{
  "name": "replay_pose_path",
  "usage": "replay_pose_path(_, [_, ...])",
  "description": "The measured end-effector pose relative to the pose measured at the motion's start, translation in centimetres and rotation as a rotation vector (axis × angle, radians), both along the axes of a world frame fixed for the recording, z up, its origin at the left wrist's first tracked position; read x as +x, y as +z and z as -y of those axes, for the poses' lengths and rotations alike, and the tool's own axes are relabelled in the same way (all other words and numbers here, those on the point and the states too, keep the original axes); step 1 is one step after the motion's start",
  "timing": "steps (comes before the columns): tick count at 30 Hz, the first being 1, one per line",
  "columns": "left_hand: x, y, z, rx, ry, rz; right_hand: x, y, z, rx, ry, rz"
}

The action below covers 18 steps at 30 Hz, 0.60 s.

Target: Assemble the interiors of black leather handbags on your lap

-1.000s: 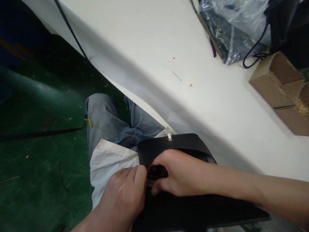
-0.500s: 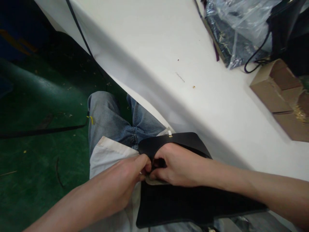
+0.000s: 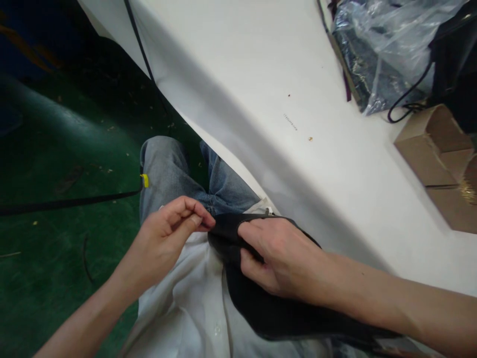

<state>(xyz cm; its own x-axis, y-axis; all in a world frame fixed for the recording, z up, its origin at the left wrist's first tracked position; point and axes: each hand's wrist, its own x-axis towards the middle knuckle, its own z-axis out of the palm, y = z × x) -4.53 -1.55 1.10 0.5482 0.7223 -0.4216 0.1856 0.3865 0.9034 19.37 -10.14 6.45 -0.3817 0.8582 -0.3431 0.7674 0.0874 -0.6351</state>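
A black bag (image 3: 283, 315) with a flap lies across the lap, its upper part bent up. My right hand (image 3: 278, 253) is closed on the bag's edge, the fingers over the top and the thumb below. At the bag's left corner, my left hand (image 3: 175, 226) is closed in a pinch, thumb against the curled fingers. Its fingertips meet the corner, and anything held between them is too small to make out. A small metal fitting (image 3: 268, 212) shows at the bag's far edge.
The white table (image 3: 238, 89) runs alongside on the right, with a small gold piece (image 3: 310, 139) on it. Farther right are a clear plastic bag (image 3: 395, 49) and a cardboard box (image 3: 428, 154) with gold bits. A black strap (image 3: 74, 203) stretches across at left above the green floor (image 3: 48, 288).
My left hand has drawn away up and left from the middle of the bag to its corner. The bag has turned in my right hand, and the pale piece between the hands is out of sight.
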Motion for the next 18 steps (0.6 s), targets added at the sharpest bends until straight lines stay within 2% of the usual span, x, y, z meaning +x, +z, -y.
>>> replay_pose_path(5, [0.4, 1.5, -1.6, -0.039, 0.128, -0.015, 0.2, 0.2, -1.0, -0.045, -0.170, -0.121])
replay_pose_path(8, [0.6, 1.6, -1.2, 0.047, 0.075, -0.061, 0.0, 0.0, -1.0, -0.087, -0.212, -0.148])
replay_pose_path(11, [0.6, 0.5, 0.3, 0.148, -0.135, -0.079, -0.2, 0.3, -0.8, -0.127, -0.296, -0.188])
replay_pose_path(13, [0.5, -0.7, 1.3, 0.142, -0.234, -0.026, -0.3, 0.9, -0.6, -0.175, -0.344, -0.212])
replay_pose_path(15, [0.5, -1.9, 2.1, 0.061, -0.240, 0.052, -0.4, 1.5, -0.5, -0.204, -0.365, -0.210])
replay_pose_path(18, [1.0, -3.4, 2.6, -0.005, -0.214, 0.107, -0.5, 1.7, -0.7, -0.162, -0.408, -0.189])
